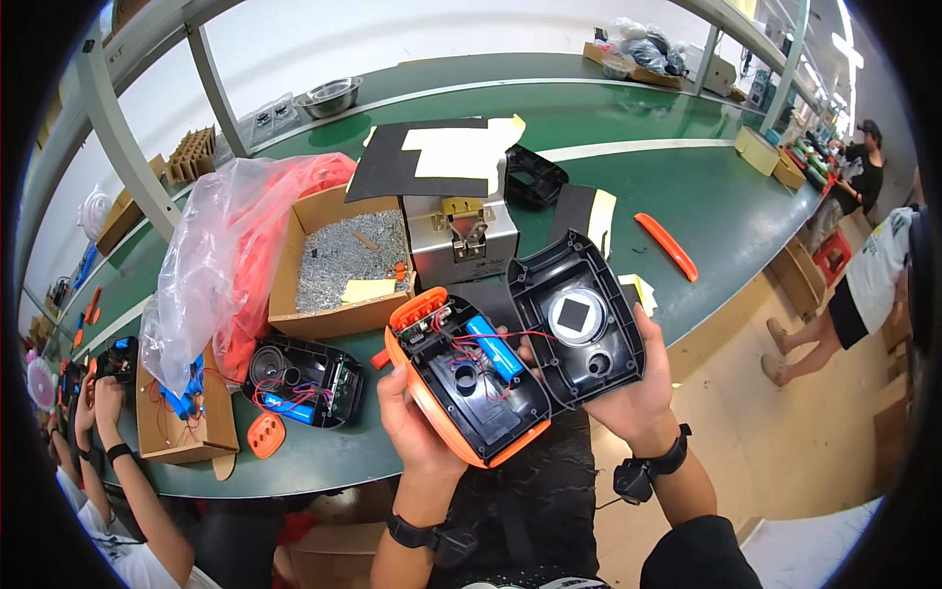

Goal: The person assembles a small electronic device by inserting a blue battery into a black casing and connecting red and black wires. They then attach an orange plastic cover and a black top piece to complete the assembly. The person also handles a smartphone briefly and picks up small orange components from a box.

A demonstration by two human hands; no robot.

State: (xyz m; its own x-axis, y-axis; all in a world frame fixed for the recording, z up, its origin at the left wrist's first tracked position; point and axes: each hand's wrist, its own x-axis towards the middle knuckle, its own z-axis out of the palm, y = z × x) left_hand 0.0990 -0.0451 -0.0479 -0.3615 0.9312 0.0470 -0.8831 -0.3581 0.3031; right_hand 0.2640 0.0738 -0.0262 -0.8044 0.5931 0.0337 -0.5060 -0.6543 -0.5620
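My left hand [420, 432] is closed on an orange-rimmed black casing half [515, 417]. Inside that half sit a blue cylindrical battery [496, 349], a small green circuit board [420, 339] and thin wires. The matching black casing half [628, 334] is gripped in my right hand [643, 398], tilted with its inner side showing. A round speaker [574, 316] with a dark square on a white patch is set in it. A red wire runs across between the two halves, which are held side by side, apart like an opened shell.
Behind the halves stand a metal device [461, 250] and a cardboard box [343, 319] of small metal screws. Another opened casing [339, 378], an orange cover [266, 435] and a carton of batteries [186, 449] lie left. A co-worker's hands [106, 401] work beyond. An orange strip [665, 245] lies right.
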